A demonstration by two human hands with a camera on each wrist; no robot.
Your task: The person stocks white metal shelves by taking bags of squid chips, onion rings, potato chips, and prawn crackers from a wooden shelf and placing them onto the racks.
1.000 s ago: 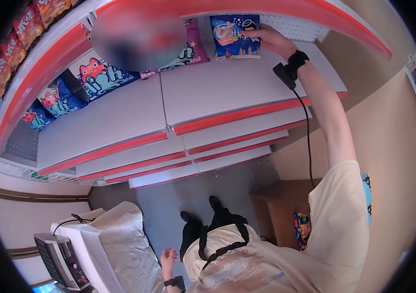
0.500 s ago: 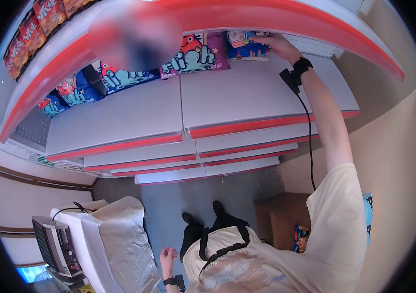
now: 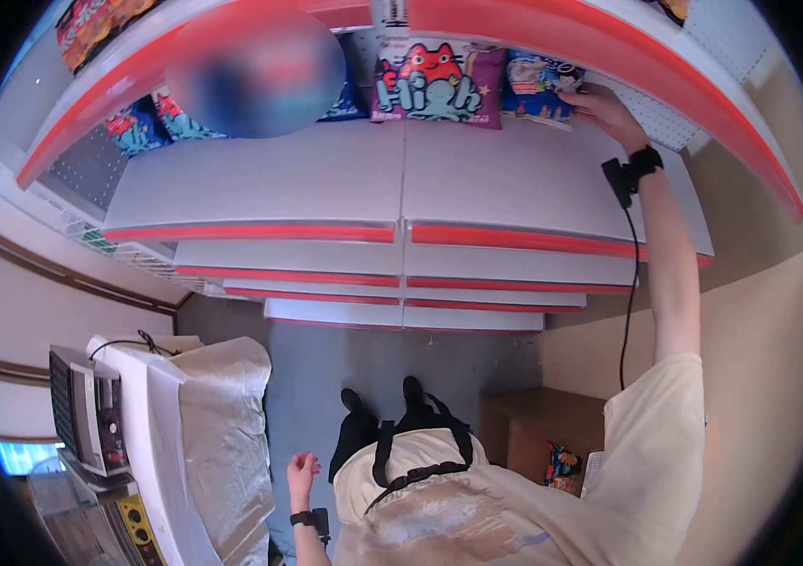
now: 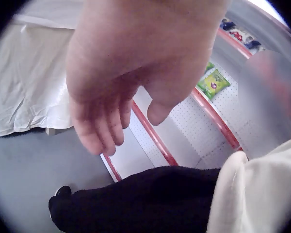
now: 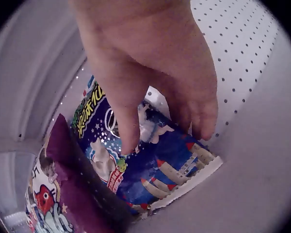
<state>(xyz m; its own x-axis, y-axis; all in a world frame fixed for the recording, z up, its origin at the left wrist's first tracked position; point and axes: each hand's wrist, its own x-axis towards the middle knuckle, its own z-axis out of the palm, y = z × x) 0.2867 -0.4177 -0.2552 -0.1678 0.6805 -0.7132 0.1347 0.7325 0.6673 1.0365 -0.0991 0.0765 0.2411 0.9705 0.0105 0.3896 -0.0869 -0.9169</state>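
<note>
A dark blue snack bag (image 3: 535, 87) (image 5: 136, 160) stands on the upper shelf beside a purple-edged bag with a red cat (image 3: 434, 80) (image 5: 75, 194). My right hand (image 3: 609, 115) (image 5: 155, 63) grips the blue bag from its right side, thumb on the printed front and the other fingers around the far edge. In the right wrist view the two bags stand close together. My left hand (image 3: 302, 476) (image 4: 131, 73) hangs low beside my body, fingers loosely curled, holding nothing.
More blue snack bags (image 3: 137, 127) stand at the shelf's left. A red-edged shelf (image 3: 609, 57) overhangs the right hand. Lower shelves (image 3: 496, 269) lie beneath. A cloth-covered table (image 3: 222, 424) is at left, a brown box (image 3: 524, 415) at right.
The head view has turned, so the shelf bags appear farther right. My right hand stays on the blue bag, which now stands right beside the purple-edged one. The left hand still hangs.
</note>
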